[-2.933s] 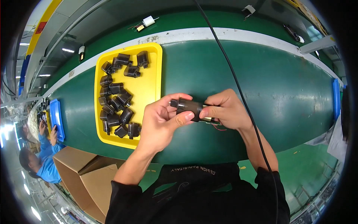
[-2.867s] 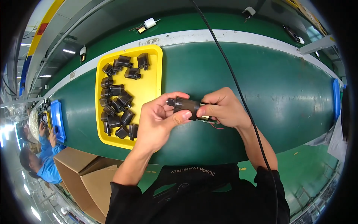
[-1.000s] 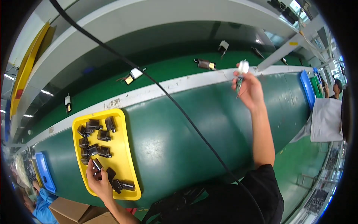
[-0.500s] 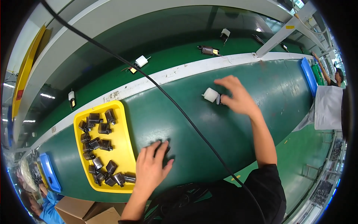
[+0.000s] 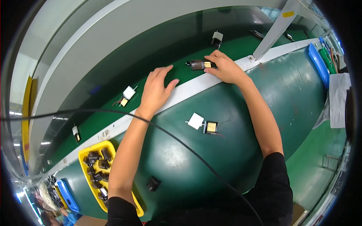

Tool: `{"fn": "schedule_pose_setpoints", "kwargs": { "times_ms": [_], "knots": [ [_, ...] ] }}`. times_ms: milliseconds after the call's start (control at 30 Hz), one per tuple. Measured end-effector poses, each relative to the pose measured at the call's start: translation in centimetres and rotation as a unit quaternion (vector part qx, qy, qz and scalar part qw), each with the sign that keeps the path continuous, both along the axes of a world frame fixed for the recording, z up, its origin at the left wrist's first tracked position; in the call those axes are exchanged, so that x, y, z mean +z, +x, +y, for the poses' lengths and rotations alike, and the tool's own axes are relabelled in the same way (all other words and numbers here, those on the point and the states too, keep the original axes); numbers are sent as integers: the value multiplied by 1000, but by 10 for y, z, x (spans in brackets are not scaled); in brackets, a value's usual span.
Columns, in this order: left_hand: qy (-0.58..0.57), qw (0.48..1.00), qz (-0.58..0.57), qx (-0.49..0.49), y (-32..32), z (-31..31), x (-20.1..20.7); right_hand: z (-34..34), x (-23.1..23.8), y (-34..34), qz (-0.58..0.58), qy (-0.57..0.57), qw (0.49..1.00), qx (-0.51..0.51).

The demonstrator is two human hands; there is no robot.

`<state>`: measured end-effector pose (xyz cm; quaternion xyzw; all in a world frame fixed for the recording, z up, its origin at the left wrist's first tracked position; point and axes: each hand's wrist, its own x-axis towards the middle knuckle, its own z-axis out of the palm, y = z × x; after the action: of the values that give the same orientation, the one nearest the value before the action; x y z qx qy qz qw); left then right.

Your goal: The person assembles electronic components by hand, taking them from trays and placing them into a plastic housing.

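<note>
1. presently, the left hand (image 5: 155,90) is spread with nothing in it, over the near edge of the belt (image 5: 181,74).
2. the right hand (image 5: 225,69) has thumb and forefinger around the gold end of a dark-cased unit (image 5: 197,65) on the belt; whether they press on it cannot be told.
3. that unit looks cased, so i judge it done or nearly so.
4. on the surface (image 5: 233,162), a white-and-gold unit (image 5: 195,121) lies uncased, well apart from a loose dark housing (image 5: 153,183); this pair seems left undone.
5. more housings (image 5: 103,164) sit in the yellow tray (image 5: 139,208), so plenty seems left.
6. the left forearm (image 5: 130,154) hides part of the tray; far belt pieces (image 5: 257,34) are too small to read.
</note>
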<state>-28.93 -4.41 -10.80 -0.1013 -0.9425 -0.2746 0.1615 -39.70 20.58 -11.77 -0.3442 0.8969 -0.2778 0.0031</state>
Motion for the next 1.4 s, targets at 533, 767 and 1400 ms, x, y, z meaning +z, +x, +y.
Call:
{"fn": "schedule_pose_setpoints", "kwargs": {
  "times_ms": [533, 767, 1400],
  "knots": [
    [-17, 992, -44, -115, -90, 49, -12, 14, -9, -24, 38, -26, 997, 62],
    [38, 998, -6, -46, -35, 27, 17, 17, 4, -22, 172, -56, 974, -136],
    [-66, 928, -87, 356, 374, -122, 76, 91, 50, 186, -451, -360, 814, -63]
  ]
}}
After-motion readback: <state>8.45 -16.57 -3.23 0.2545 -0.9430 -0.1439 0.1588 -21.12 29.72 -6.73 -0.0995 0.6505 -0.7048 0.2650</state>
